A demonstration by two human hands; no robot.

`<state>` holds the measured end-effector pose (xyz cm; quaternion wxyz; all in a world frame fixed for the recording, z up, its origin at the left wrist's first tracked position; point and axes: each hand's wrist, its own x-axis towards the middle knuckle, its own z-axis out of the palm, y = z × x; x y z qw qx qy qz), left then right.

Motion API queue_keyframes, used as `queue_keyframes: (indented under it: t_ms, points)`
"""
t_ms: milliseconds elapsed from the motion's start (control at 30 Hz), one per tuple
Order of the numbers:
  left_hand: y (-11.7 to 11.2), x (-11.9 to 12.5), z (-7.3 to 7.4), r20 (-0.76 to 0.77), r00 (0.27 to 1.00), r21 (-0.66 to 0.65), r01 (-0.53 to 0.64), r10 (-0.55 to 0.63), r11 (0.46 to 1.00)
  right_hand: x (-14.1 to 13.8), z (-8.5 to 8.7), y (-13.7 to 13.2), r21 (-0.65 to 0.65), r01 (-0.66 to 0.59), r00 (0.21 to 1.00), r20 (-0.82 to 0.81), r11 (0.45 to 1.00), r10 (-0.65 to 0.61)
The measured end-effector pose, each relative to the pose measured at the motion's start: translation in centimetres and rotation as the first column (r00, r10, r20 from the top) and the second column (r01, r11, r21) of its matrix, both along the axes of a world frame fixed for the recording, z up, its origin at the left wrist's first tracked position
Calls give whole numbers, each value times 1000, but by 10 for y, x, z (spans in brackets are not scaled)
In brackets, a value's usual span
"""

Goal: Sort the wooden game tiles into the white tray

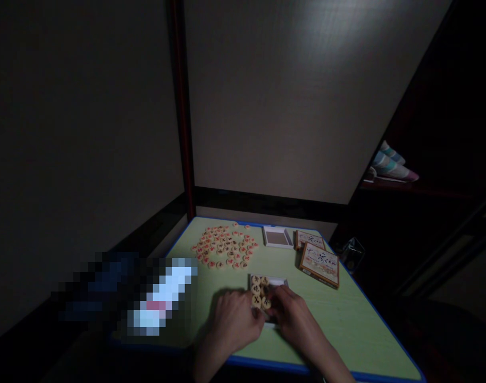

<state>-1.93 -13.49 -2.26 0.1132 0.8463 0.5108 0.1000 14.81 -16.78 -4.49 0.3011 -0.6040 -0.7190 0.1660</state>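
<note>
A shallow white box [282, 281] sits near the front of the table, with several round black-marked Chinese chess pieces [256, 301] in rows along its left side. My left hand [238, 318] is curled against the box's left and near edges, its thumb at the front corner. From the right, my right hand [291, 313] reaches into the box. Its bent fingers close on a chess piece [266, 302] in the second row; the fingertips are partly hidden. Farther back at the left lie many loose pieces [226, 247] with red or black characters.
An open white box part [278, 238] lies at the table's back. To its right are two printed boxes, a rear one [310, 239] and a nearer one [319, 263]. The green table [235, 284] has a blue edge; walls stand behind and left. A blurred bright patch covers the table's left side.
</note>
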Motion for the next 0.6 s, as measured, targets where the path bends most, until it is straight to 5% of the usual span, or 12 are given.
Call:
queue_keyframes:
  t_ms: [300, 467, 600]
  points:
    - [5, -12, 4, 57, 998, -46, 11, -9, 999, 17, 16, -1, 20, -46, 999, 1, 999, 46]
    - [49, -42, 21, 4, 998, -11, -66, 66, 998, 46, 39, 34, 178, -63, 997, 56, 982, 54]
    - [92, -59, 27, -134, 989, 55, 67, -60, 996, 62, 28, 72, 283, 37, 999, -5, 958, -37]
